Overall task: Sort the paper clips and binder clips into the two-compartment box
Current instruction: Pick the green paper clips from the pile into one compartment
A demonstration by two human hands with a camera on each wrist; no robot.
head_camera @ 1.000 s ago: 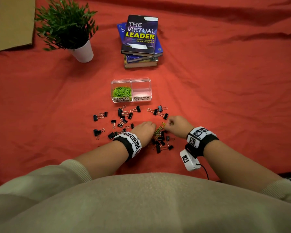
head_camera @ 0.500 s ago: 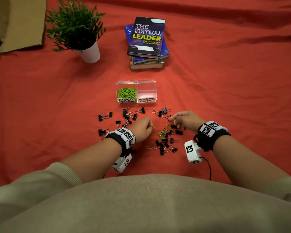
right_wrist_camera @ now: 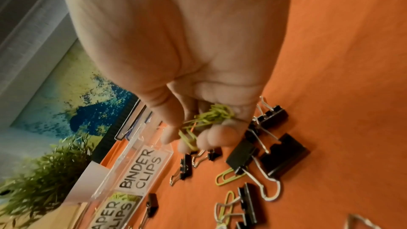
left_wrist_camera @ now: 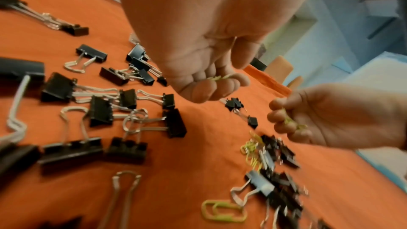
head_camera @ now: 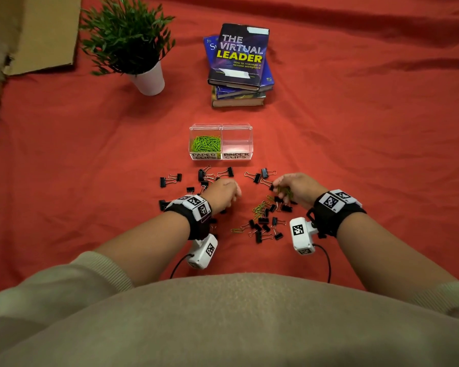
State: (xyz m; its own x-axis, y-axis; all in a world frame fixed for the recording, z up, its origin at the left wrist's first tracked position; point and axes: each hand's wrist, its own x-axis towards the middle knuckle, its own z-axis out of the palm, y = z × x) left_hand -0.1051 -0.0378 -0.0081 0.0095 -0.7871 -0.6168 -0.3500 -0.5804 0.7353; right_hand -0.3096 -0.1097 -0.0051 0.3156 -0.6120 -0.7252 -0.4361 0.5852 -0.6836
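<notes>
Right hand (head_camera: pixel 294 188) curled, pinching paper clips (right_wrist_camera: pixel 211 114)

Box (head_camera: pixel 220 158) front labels: "PAPER CLIPS" on the 9 o'clock compartment, "BINDER CLIPS" on the 3 o'clock one. Top book (head_camera: pixel 239 58) at 12 o'clock: "THE VIRTUAL LEADER".

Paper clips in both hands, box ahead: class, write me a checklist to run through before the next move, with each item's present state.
1. Right hand grips green paper clips: ok.
2. Left hand pinches a paper clip: ok; how many, cannot tell.
3. No binder clip caught in either grip: cannot tell, fingers hide part.
4. PAPER CLIPS compartment open on top, with room: ok.
5. BINDER CLIPS compartment holds no stray clips: ok.
6. Paper clips all off the cloth: not ok; loose ones lie among the binder clips.
</notes>
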